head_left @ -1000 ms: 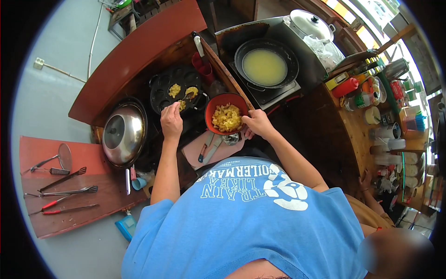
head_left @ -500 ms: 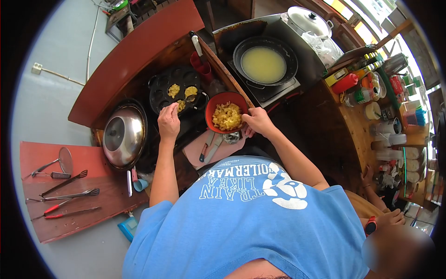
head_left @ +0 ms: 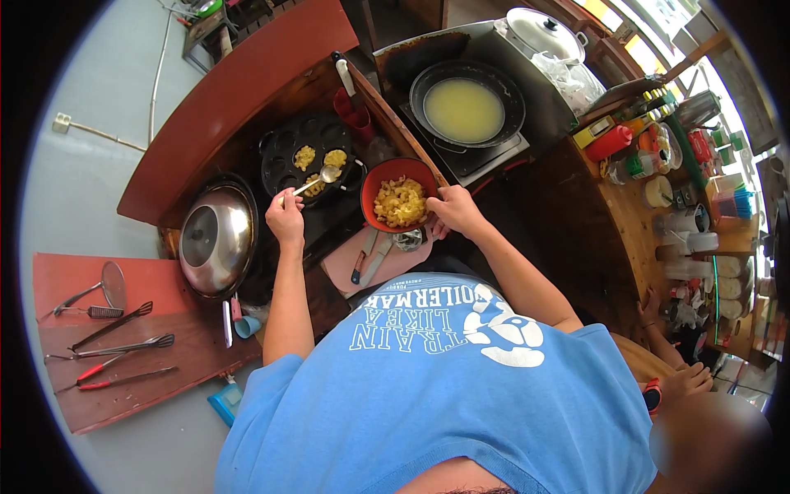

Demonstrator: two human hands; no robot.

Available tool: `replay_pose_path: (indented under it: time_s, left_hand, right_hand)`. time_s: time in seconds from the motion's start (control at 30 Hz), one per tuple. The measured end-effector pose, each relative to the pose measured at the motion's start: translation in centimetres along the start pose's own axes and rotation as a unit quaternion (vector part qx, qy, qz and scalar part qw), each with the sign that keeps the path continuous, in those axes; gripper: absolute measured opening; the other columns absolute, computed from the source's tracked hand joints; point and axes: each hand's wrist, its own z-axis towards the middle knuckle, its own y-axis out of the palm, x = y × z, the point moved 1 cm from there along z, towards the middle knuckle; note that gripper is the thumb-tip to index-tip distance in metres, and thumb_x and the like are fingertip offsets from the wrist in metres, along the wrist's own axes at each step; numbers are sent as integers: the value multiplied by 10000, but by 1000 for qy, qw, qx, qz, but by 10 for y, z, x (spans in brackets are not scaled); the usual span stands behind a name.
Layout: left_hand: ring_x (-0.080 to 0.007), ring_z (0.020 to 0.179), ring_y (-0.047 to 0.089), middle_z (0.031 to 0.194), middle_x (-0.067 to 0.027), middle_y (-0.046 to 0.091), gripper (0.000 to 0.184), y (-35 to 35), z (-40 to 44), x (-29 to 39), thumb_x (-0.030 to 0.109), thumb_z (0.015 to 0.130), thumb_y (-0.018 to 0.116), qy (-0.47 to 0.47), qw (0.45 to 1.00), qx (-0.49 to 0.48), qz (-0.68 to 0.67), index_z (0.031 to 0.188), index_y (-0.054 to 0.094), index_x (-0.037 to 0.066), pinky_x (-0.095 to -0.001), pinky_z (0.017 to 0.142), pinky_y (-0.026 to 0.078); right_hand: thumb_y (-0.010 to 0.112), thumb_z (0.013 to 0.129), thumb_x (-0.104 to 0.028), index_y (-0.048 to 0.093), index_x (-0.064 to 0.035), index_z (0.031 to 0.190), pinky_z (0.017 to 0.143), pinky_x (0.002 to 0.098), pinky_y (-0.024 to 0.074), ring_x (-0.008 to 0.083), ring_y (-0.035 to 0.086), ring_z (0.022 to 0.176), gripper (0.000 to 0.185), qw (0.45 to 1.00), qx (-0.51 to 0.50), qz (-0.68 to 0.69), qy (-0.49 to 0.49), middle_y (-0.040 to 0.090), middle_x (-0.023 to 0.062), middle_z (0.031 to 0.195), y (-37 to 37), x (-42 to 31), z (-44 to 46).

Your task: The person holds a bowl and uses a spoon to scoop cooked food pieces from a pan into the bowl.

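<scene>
Left hand point(head_left: 285, 217) shifted leftward, gripping spoon point(head_left: 328, 174)

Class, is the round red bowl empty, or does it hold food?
Not empty: lumpy yellow food lies inside the round red bowl.

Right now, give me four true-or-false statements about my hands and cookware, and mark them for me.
1. The left hand holds a spoon over the multi-cup pan. True.
2. The right hand is empty. False: it grips the red bowl by its rim.
3. Yellowish liquid lies in the frying pan. True.
4. The pink cutting board is bare. False: a knife lies on it.
</scene>
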Motion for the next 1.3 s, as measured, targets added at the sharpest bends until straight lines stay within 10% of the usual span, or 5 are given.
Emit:
replay_pose_path:
  time_s: [0.33, 0.6, 0.7, 1.07, 1.3]
  left_hand:
    - [-102, 632, 632, 784, -64, 707, 206, -4, -8, 9, 151, 1013, 628, -151, 971, 32, -185, 1055, 710, -33, -230, 599, 514]
    - [-125, 785, 674, 877, -73, 730, 208, 1, -87, 109, 148, 1030, 626, 102, 990, -84, -41, 1096, 722, -25, -269, 729, 541]
    - [-149, 774, 678, 865, -98, 709, 116, 5, -102, 109, 69, 987, 661, 331, 932, -139, 41, 1058, 713, -6, -272, 712, 526]
    - [-145, 688, 688, 837, -116, 744, 274, -28, -35, 33, 188, 1028, 576, 48, 989, 135, 47, 1094, 703, -46, -284, 669, 559]
    - [-237, 646, 722, 752, -135, 740, 239, -15, -21, -2, 162, 986, 564, 69, 982, 107, 137, 1009, 710, -26, -357, 644, 561]
  right_hand:
    - [578, 917, -109, 612, 163, 882, 454, 368, 604, 266, 717, 555, 276, 1000, 4, -7, -5, 685, 201, 687, -1, -1, 1]
    - [581, 907, -114, 622, 171, 883, 453, 372, 607, 270, 723, 566, 289, 1000, 1, -1, -11, 681, 199, 697, -1, 2, 2]
    - [581, 909, -118, 624, 170, 891, 453, 371, 607, 268, 723, 569, 292, 1000, 1, -2, -9, 680, 198, 702, -1, -1, -1]
    - [584, 915, -114, 607, 166, 892, 444, 374, 601, 271, 716, 556, 281, 1000, 11, 2, -10, 680, 199, 697, 0, 1, 0]
    - [566, 925, -111, 615, 149, 933, 442, 360, 590, 244, 693, 528, 265, 1000, 4, -4, -2, 681, 199, 699, -1, 1, 0]
